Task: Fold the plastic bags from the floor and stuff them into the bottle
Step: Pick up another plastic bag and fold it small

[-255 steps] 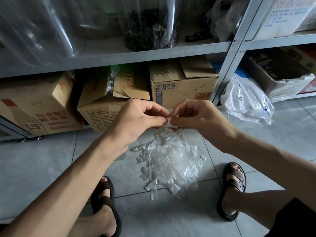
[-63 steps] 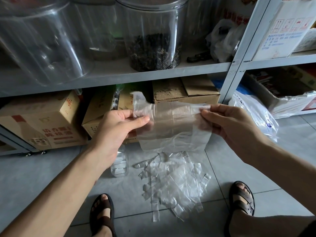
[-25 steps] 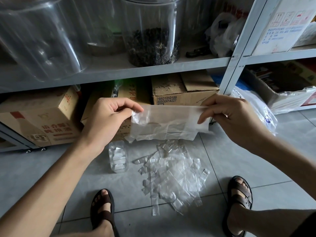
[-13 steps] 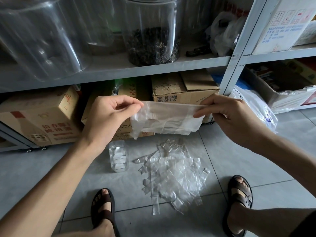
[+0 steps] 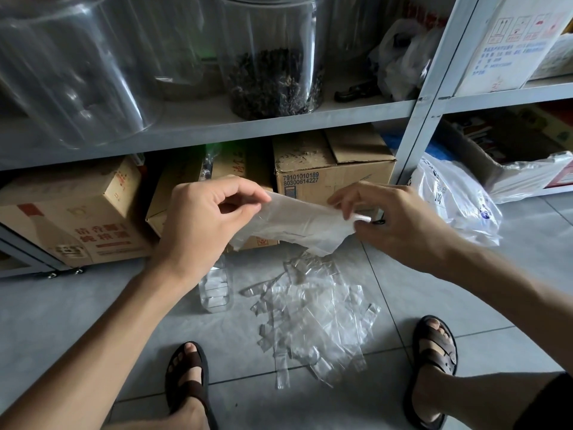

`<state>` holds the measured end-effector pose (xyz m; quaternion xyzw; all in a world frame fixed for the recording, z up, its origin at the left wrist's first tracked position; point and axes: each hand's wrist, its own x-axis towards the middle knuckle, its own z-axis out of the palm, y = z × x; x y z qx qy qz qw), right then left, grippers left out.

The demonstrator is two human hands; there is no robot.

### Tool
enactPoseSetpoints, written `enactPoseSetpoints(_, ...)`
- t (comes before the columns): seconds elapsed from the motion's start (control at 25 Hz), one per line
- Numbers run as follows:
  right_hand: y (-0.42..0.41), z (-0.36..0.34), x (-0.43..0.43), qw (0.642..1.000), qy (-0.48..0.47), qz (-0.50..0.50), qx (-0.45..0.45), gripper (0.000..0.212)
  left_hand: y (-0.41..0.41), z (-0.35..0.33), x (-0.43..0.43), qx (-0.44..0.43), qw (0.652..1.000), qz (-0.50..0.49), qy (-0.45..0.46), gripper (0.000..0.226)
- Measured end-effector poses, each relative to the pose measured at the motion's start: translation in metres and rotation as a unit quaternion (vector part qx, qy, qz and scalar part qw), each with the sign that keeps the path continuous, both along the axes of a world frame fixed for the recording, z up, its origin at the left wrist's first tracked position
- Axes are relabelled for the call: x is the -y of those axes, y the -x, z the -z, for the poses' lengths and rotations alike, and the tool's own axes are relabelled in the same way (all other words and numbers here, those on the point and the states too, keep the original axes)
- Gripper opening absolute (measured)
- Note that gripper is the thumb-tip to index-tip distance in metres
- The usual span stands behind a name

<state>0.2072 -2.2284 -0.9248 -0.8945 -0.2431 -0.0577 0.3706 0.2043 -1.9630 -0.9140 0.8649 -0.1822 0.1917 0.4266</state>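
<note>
I hold a clear plastic bag (image 5: pixel 297 223), folded into a strip, in the air between both hands. My left hand (image 5: pixel 201 221) pinches its left end between thumb and fingers. My right hand (image 5: pixel 393 218) pinches the right end, where the plastic is rolled into a small white tip. Below on the tiled floor lies a pile of several clear plastic bags (image 5: pixel 316 318). Left of the pile stands a small clear bottle (image 5: pixel 216 288) with folded plastic inside; my left wrist hides its top.
A metal shelf rack (image 5: pixel 418 119) stands ahead with large clear jars (image 5: pixel 273 54) above and cardboard boxes (image 5: pixel 331 169) beneath. A white printed bag (image 5: pixel 452 200) lies at the right. My sandalled feet (image 5: pixel 187 380) flank the pile.
The bag went from spread wide to folded narrower. In the last half second my right hand moved in and began rolling the right end; the strip now sags slightly.
</note>
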Motion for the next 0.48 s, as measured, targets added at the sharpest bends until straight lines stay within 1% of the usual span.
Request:
enactPoseSetpoints(0.08, 0.0, 0.003, -0.012, 0.999, -0.021, -0.006, -0.036, 0.031, 0.002, 0.0, 0.002, 0.018, 0.999, 0.016, -0.024, 0.019)
enactPoseSetpoints(0.16, -0.002, 0.005, -0.021, 0.999, -0.026, -0.004, -0.043, 0.033, 0.003, 0.001, 0.004, 0.029, 0.998, 0.032, -0.045, 0.019)
enactPoseSetpoints(0.32, -0.005, 0.004, -0.025, 1.0, 0.012, 0.007, -0.01, 0.005, 0.003, 0.002, 0.006, 0.033, 0.996, 0.059, -0.056, 0.019)
enactPoseSetpoints(0.4, -0.007, 0.005, -0.026, 0.999, 0.026, 0.021, 0.0, 0.004, 0.003, 0.003, 0.007, 0.043, 0.995, 0.063, -0.058, 0.021)
enactPoseSetpoints(0.48, -0.008, 0.005, -0.026, 0.999, 0.024, 0.038, -0.004, 0.007, 0.004, 0.003, 0.008, 0.031, 0.996, 0.062, -0.055, 0.032)
